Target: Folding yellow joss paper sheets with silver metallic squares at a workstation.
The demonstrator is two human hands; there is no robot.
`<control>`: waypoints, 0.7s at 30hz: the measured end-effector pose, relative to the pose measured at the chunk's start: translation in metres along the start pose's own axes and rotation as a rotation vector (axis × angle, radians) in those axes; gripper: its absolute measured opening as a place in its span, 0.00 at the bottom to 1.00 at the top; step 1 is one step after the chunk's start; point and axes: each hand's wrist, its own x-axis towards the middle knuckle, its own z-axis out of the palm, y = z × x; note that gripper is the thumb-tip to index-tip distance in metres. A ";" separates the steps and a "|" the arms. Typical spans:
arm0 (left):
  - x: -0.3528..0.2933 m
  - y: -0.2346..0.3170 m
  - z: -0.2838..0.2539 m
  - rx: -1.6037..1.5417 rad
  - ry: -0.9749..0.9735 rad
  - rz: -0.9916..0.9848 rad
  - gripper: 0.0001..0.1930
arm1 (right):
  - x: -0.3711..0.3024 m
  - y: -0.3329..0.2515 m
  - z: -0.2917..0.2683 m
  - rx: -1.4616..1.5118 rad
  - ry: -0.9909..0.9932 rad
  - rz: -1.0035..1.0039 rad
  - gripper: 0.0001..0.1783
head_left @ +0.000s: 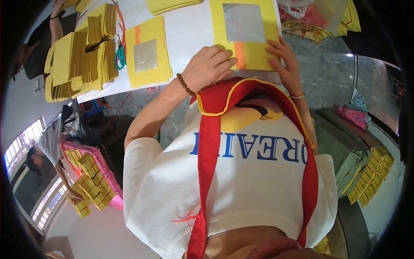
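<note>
In front of me at the table's near edge lies a stack of yellow paper [217, 30] with a silver foil square [244, 22] and an orange strip [240, 55]. My left hand [212, 64], a beaded bracelet at its wrist, holds the near left corner; its bent fingers lie close together over the paper. My right hand [285, 60] grips the right edge, fingertips on top and thumb near the lower corner. How thick a part of the stack each hand holds is hidden. To the left rests a smaller yellow stack [161, 54] with its own foil square and orange strip.
Folded yellow paper bundles [82, 54] crowd the table's left end, beside green-handled scissors [120, 57] and red strings. Plastic bags [308, 11] are at the far right. Another person [49, 142] handles yellow bundles [92, 175] at left. Wrapped packs [340, 146] stand at right.
</note>
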 end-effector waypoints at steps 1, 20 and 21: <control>0.001 -0.001 -0.001 -0.028 0.018 0.009 0.14 | 0.000 0.000 0.001 0.071 0.017 0.003 0.11; 0.011 -0.023 -0.005 -0.538 -0.033 -0.365 0.07 | -0.001 0.004 0.004 0.369 0.026 0.144 0.31; 0.012 -0.023 -0.005 -0.552 -0.034 -0.386 0.08 | -0.002 0.006 0.005 0.415 0.030 0.113 0.30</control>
